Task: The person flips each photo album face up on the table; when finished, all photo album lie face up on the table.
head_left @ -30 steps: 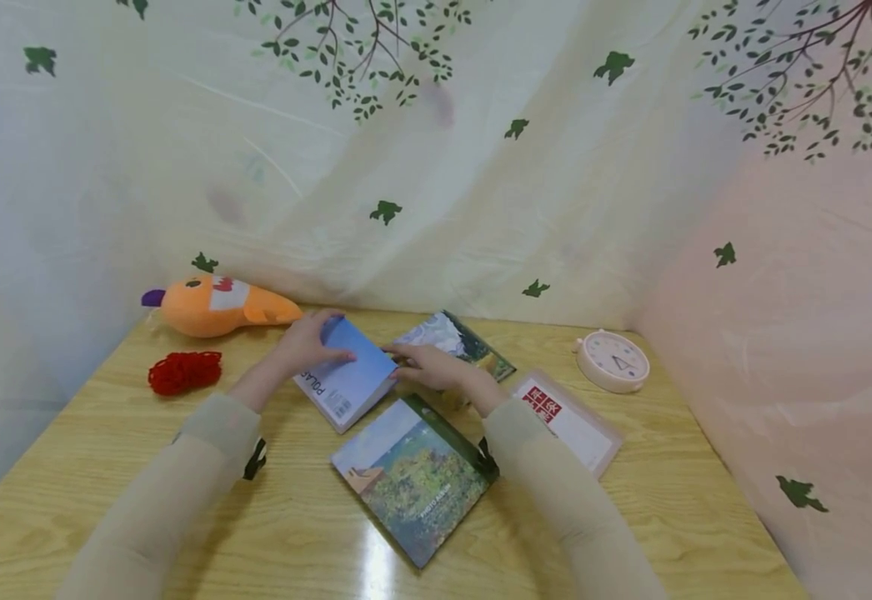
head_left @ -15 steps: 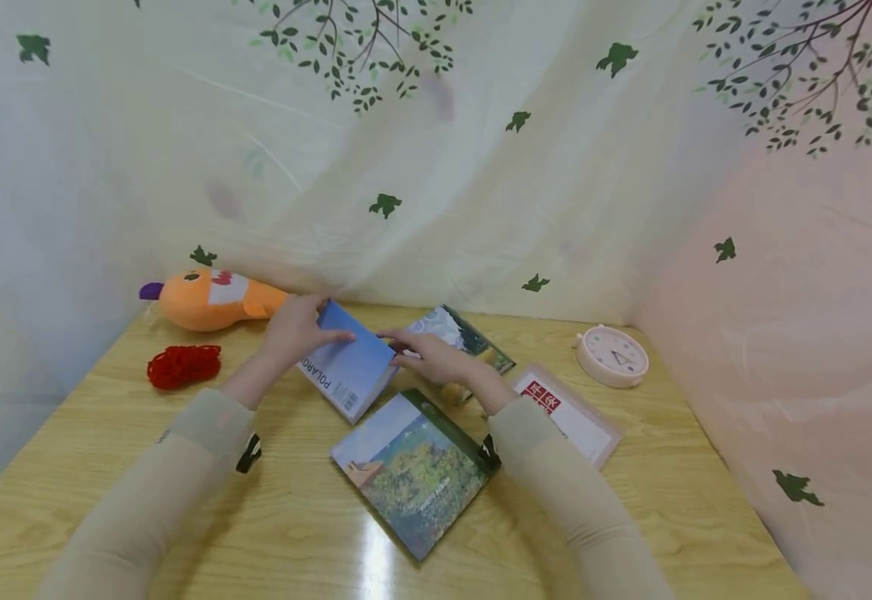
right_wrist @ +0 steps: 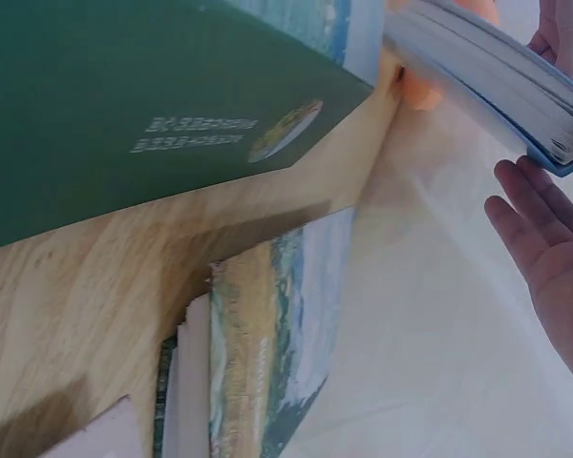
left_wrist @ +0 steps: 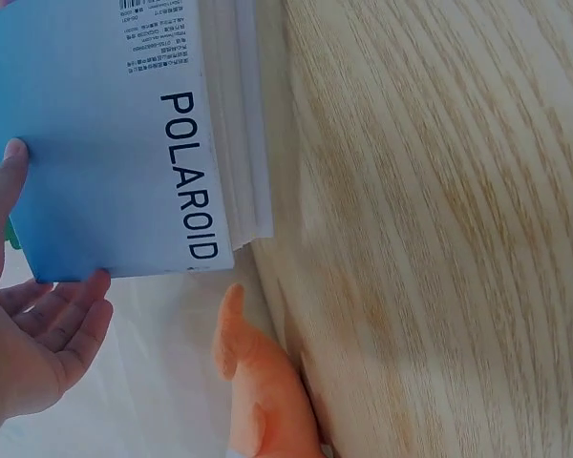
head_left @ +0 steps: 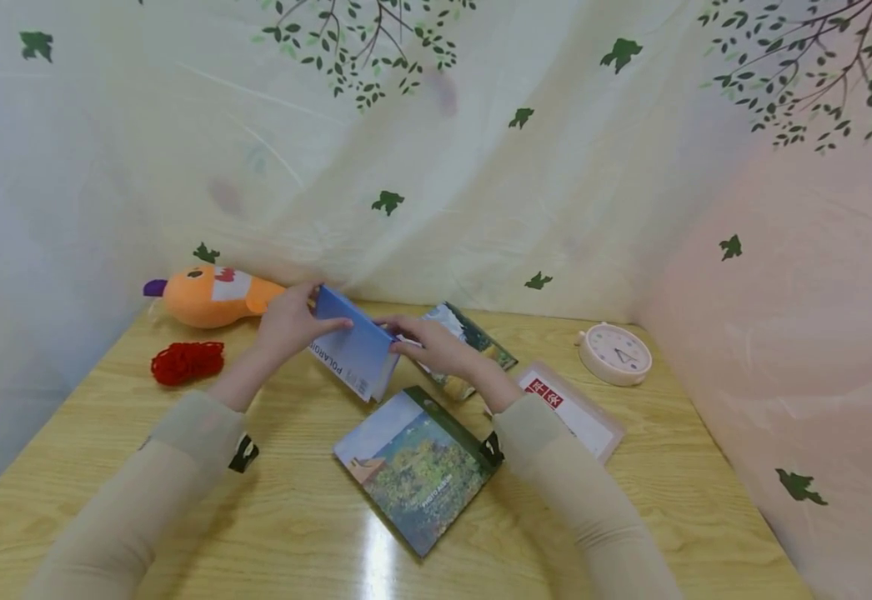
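the left hand point(head_left: 288, 321) pinches the blue book point(head_left: 357, 350) at ten o'clock, the right hand point(head_left: 439, 345) at three (its far edge slants toward four).

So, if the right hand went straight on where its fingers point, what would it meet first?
The blue POLAROID book, whose corner the right hand holds. Past it, the left hand seems roughly in line, though depth is unclear.

Blue bk point(head_left: 355, 348) tilted steeper vs 1s ago.
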### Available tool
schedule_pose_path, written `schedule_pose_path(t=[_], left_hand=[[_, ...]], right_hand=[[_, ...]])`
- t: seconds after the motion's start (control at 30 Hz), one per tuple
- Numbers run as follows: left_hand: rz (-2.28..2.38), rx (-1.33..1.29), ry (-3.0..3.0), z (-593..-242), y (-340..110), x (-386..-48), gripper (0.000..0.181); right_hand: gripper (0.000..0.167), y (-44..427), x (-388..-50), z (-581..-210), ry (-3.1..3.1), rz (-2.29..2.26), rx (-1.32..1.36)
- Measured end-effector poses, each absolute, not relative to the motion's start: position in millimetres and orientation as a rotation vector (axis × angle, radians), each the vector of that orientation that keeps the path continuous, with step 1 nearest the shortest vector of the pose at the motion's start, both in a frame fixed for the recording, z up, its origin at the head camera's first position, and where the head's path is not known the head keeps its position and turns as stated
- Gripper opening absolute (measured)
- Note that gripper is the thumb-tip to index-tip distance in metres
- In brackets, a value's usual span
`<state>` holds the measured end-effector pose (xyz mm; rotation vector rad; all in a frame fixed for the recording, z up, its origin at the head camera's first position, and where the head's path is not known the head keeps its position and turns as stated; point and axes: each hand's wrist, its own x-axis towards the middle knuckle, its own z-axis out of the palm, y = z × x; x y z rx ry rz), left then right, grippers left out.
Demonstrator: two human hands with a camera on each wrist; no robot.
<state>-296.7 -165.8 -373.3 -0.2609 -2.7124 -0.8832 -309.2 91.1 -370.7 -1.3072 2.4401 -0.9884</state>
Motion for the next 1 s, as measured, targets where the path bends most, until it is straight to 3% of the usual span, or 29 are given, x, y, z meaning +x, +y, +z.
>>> schedule_pose_path(t=[0.67,1.0], left_hand=[[-1.469,-0.217,-2.658,-385,-181,-289,0.093],[-1.438,-0.247,-2.713,-395,-186,-285,0.087]], right_hand=[[0.043,75,-296,-369,2.535,-0.885,-1.368],[0.042,67,-297,-379,2.466,-0.878,-1.486]])
